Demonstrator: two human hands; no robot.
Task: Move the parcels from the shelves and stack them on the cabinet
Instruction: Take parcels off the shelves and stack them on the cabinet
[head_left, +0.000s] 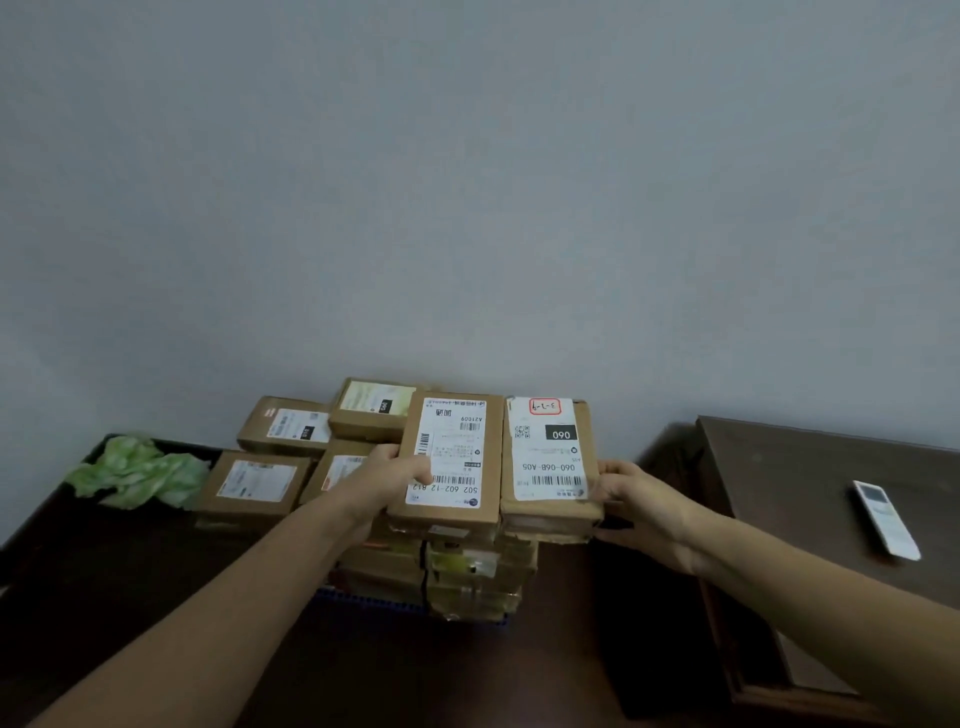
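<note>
Left hand (387, 475) gripping left parcel (449, 457), right hand (636, 501) gripping right parcel (545, 452)

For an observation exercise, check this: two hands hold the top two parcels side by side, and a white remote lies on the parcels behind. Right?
No. The head view shows the white remote on the dark wooden top at right. The left hand and right hand do hold the left parcel and right parcel side by side.

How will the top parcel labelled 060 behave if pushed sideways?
The 060 parcel looks like stiff, flat cardboard, so it should slide rather than roll. Its near right corner seems to overhang the ragged stack, so a push could tip it off. The right hand grips its corner alone, suggesting it may be light.
</note>
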